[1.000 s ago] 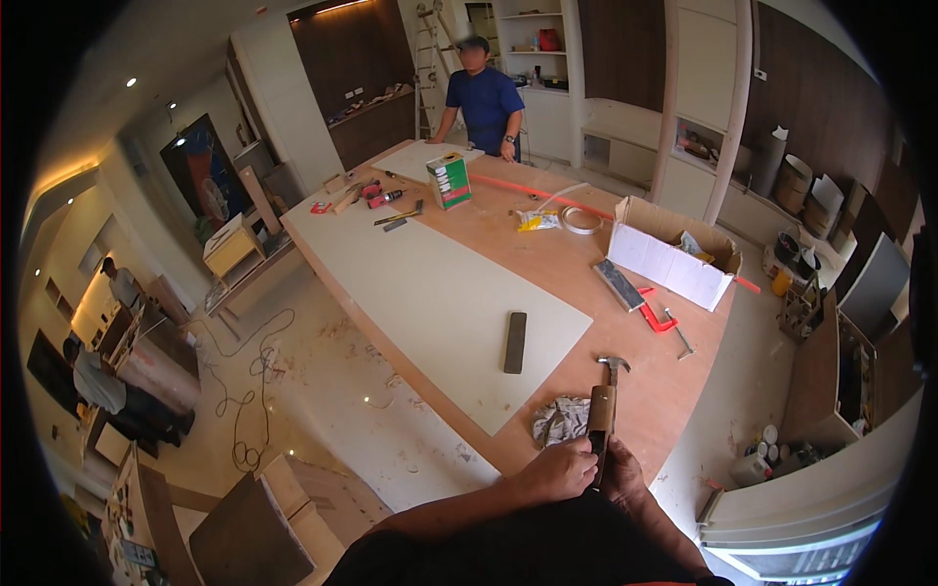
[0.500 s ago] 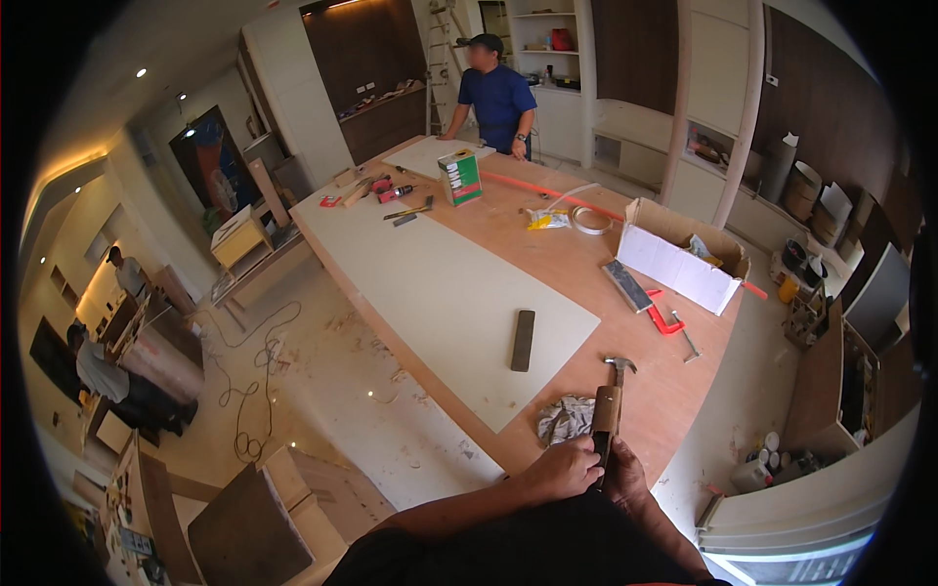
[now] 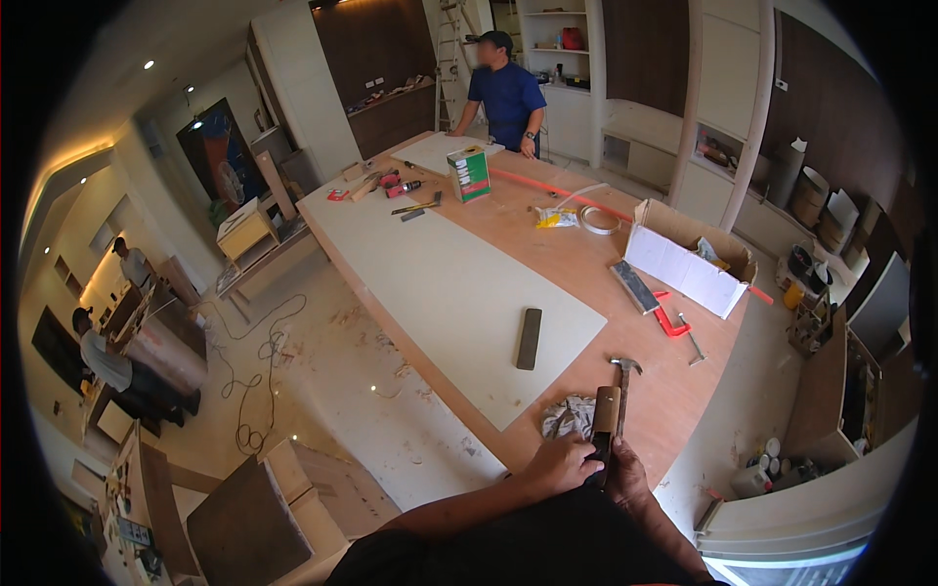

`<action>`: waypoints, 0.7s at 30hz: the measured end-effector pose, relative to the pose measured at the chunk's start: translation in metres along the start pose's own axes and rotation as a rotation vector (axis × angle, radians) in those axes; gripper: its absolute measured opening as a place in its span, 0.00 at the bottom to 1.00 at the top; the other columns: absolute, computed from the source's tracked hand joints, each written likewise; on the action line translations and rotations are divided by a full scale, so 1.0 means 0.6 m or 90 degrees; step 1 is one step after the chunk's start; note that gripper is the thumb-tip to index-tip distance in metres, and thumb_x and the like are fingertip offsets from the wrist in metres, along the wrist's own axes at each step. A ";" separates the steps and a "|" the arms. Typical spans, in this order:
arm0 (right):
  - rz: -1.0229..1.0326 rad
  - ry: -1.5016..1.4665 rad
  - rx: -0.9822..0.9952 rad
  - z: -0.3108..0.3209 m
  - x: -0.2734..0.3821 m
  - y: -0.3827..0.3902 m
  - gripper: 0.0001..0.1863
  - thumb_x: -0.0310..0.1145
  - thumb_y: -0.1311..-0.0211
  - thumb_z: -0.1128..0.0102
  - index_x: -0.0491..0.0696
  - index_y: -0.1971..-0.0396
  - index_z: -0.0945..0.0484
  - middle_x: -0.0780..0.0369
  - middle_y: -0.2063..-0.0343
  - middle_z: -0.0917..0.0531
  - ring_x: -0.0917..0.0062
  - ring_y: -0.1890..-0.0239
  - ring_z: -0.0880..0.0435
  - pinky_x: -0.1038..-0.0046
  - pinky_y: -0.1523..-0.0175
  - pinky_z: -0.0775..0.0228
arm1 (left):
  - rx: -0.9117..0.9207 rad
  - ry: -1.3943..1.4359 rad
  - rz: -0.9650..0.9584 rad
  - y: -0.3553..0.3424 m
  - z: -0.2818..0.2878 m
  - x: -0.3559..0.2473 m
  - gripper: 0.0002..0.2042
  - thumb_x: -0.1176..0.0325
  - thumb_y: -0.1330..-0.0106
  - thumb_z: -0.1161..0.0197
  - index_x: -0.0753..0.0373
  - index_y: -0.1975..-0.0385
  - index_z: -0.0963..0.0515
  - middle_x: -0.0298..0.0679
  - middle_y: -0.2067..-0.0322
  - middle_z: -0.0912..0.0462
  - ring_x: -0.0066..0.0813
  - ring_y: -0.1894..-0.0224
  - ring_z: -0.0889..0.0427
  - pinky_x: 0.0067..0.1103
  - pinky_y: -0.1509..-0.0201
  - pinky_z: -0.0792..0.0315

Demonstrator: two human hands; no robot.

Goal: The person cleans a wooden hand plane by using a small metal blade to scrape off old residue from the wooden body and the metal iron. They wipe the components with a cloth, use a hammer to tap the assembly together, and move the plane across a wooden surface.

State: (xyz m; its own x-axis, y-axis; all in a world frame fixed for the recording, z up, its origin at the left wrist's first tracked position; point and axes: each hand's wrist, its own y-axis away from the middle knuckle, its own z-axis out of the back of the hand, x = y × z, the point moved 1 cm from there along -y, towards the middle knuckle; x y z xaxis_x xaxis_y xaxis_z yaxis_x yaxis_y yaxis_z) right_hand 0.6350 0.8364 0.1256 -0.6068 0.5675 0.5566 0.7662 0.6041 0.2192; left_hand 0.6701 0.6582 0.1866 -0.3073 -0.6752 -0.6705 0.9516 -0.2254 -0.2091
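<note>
Close to my body, over the near end of the table, I hold what looks like a wooden hand plane (image 3: 607,408), brown at its far end and dark nearer my fingers. My left hand (image 3: 565,461) is closed on its left side, and my right hand (image 3: 627,471) wraps its right side. The end toward my body is hidden by my hands. Just beyond lies a claw hammer (image 3: 624,376), its handle running down beside the plane. A crumpled grey cloth or paper (image 3: 569,417) sits left of the plane. Farther off, a dark narrow block (image 3: 529,339) rests on the pale panel (image 3: 459,293).
On the wooden table (image 3: 674,391) are a red clamp (image 3: 672,317), a grey block (image 3: 635,286), an open carton (image 3: 684,266), a tape roll (image 3: 600,220), a green-and-white can (image 3: 469,176) and a red drill (image 3: 396,184). A person in blue (image 3: 508,103) stands at the far end. Cable (image 3: 256,391) lies on the floor.
The plane has shifted slightly against the hammer, so more of the hammer's handle shows at its right. Both hands keep their hold. The whole view has moved a little.
</note>
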 end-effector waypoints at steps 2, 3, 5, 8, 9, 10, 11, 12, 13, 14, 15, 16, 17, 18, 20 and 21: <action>0.018 0.008 -0.024 0.000 -0.001 -0.002 0.24 0.48 0.25 0.46 0.45 0.40 0.27 0.55 0.49 0.17 0.65 0.46 0.17 0.61 0.39 0.24 | 0.021 0.004 -0.012 -0.002 0.007 -0.005 0.11 0.60 0.37 0.29 0.61 0.65 0.15 0.47 0.68 0.16 0.49 0.66 0.15 0.39 0.62 0.21; 0.017 0.009 -0.024 0.002 -0.002 -0.003 0.24 0.48 0.25 0.46 0.45 0.40 0.27 0.55 0.49 0.17 0.65 0.46 0.17 0.61 0.39 0.24 | 0.040 0.008 -0.024 -0.001 0.009 -0.006 0.10 0.60 0.36 0.29 0.60 0.67 0.16 0.46 0.71 0.16 0.49 0.67 0.15 0.39 0.63 0.22; 0.011 -0.014 0.008 0.008 -0.004 -0.005 0.24 0.48 0.24 0.46 0.45 0.41 0.27 0.56 0.50 0.17 0.65 0.46 0.17 0.60 0.38 0.24 | 0.013 0.040 -0.054 -0.001 -0.004 0.005 0.10 0.60 0.36 0.30 0.60 0.68 0.16 0.46 0.71 0.17 0.49 0.68 0.15 0.39 0.63 0.22; -0.022 -0.016 -0.008 0.015 -0.005 -0.004 0.23 0.48 0.24 0.47 0.45 0.41 0.27 0.56 0.50 0.17 0.65 0.47 0.17 0.60 0.39 0.24 | -0.009 0.077 -0.067 0.001 -0.008 0.003 0.10 0.62 0.35 0.31 0.63 0.70 0.18 0.48 0.71 0.17 0.50 0.67 0.16 0.40 0.62 0.23; -0.022 -0.016 -0.009 0.018 -0.006 -0.005 0.23 0.48 0.24 0.47 0.45 0.41 0.27 0.56 0.50 0.17 0.65 0.47 0.17 0.60 0.39 0.24 | -0.005 0.081 -0.051 0.001 -0.007 0.002 0.10 0.64 0.35 0.32 0.65 0.72 0.19 0.49 0.70 0.18 0.51 0.66 0.16 0.41 0.61 0.23; -0.024 -0.017 -0.019 0.022 -0.007 -0.006 0.24 0.48 0.24 0.47 0.45 0.41 0.27 0.56 0.50 0.17 0.65 0.47 0.17 0.60 0.39 0.24 | -0.004 0.082 -0.051 0.000 -0.008 0.002 0.10 0.64 0.35 0.32 0.65 0.72 0.19 0.49 0.70 0.18 0.51 0.66 0.16 0.41 0.61 0.23; -0.025 -0.017 -0.029 0.025 -0.009 -0.007 0.24 0.48 0.24 0.47 0.45 0.41 0.27 0.55 0.50 0.17 0.65 0.47 0.16 0.60 0.39 0.24 | -0.016 0.090 -0.051 -0.001 -0.010 0.003 0.11 0.64 0.35 0.31 0.65 0.72 0.19 0.50 0.70 0.18 0.51 0.66 0.16 0.41 0.61 0.23; -0.026 -0.016 -0.029 0.026 -0.009 -0.008 0.24 0.48 0.24 0.47 0.45 0.41 0.27 0.55 0.50 0.17 0.65 0.47 0.16 0.60 0.39 0.24 | -0.028 0.098 -0.050 -0.001 -0.011 0.005 0.11 0.63 0.35 0.31 0.66 0.72 0.19 0.50 0.70 0.18 0.51 0.66 0.16 0.41 0.61 0.23; -0.023 -0.015 -0.022 0.027 -0.009 -0.009 0.24 0.48 0.24 0.47 0.44 0.41 0.27 0.55 0.50 0.17 0.65 0.47 0.16 0.60 0.40 0.23 | -0.029 0.098 -0.050 -0.002 -0.014 0.010 0.11 0.63 0.35 0.31 0.66 0.72 0.19 0.50 0.70 0.18 0.51 0.66 0.16 0.41 0.61 0.23; -0.021 -0.013 -0.015 0.028 -0.009 -0.009 0.25 0.49 0.23 0.47 0.44 0.41 0.27 0.55 0.49 0.17 0.64 0.48 0.16 0.60 0.40 0.23 | -0.041 0.078 -0.048 -0.003 -0.018 0.017 0.11 0.62 0.36 0.30 0.64 0.70 0.17 0.48 0.70 0.17 0.50 0.67 0.15 0.39 0.63 0.23; -0.022 -0.013 -0.015 0.025 -0.008 -0.009 0.25 0.49 0.23 0.47 0.44 0.41 0.27 0.55 0.49 0.17 0.64 0.48 0.16 0.60 0.40 0.23 | -0.053 0.057 -0.046 -0.003 -0.020 0.023 0.11 0.61 0.37 0.29 0.63 0.69 0.15 0.47 0.71 0.16 0.48 0.68 0.15 0.38 0.65 0.22; -0.023 -0.007 -0.017 0.022 -0.008 -0.009 0.25 0.49 0.23 0.47 0.44 0.40 0.27 0.54 0.49 0.17 0.64 0.47 0.16 0.59 0.40 0.23 | -0.054 0.058 -0.046 -0.004 -0.022 0.028 0.11 0.61 0.37 0.29 0.63 0.69 0.15 0.47 0.71 0.16 0.48 0.68 0.15 0.38 0.65 0.22; -0.024 -0.001 -0.020 0.019 -0.008 -0.009 0.26 0.49 0.23 0.48 0.43 0.40 0.28 0.54 0.48 0.17 0.63 0.47 0.16 0.58 0.40 0.23 | -0.036 0.068 -0.012 -0.004 -0.025 0.034 0.12 0.59 0.37 0.28 0.64 0.69 0.15 0.47 0.72 0.16 0.48 0.69 0.14 0.37 0.65 0.22; -0.024 0.000 -0.020 0.021 -0.007 -0.009 0.26 0.49 0.23 0.48 0.43 0.40 0.28 0.54 0.48 0.17 0.63 0.47 0.16 0.58 0.40 0.23 | -0.018 0.078 0.022 -0.005 -0.024 0.034 0.14 0.58 0.37 0.28 0.65 0.68 0.15 0.48 0.74 0.16 0.48 0.70 0.14 0.37 0.65 0.22; -0.031 0.014 -0.004 0.023 -0.007 -0.010 0.28 0.51 0.24 0.47 0.43 0.39 0.29 0.54 0.47 0.17 0.63 0.46 0.16 0.58 0.39 0.23 | -0.001 0.083 0.057 -0.007 -0.021 0.033 0.16 0.56 0.38 0.27 0.66 0.68 0.15 0.49 0.75 0.15 0.48 0.71 0.14 0.36 0.66 0.22; -0.033 0.015 -0.004 0.021 -0.006 -0.010 0.28 0.51 0.24 0.47 0.43 0.39 0.29 0.54 0.47 0.17 0.63 0.46 0.16 0.58 0.39 0.23 | 0.014 0.087 0.093 -0.006 -0.019 0.033 0.18 0.54 0.39 0.27 0.67 0.68 0.14 0.50 0.76 0.15 0.48 0.72 0.13 0.36 0.66 0.21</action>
State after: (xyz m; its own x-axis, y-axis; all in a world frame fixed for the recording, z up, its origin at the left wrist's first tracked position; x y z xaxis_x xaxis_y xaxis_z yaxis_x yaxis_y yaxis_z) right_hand 0.6301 0.8377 0.1120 -0.6406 0.5222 0.5630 0.7353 0.6285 0.2537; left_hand 0.6607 0.6537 0.1662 -0.1606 -0.6009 -0.7830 0.9850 -0.1480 -0.0884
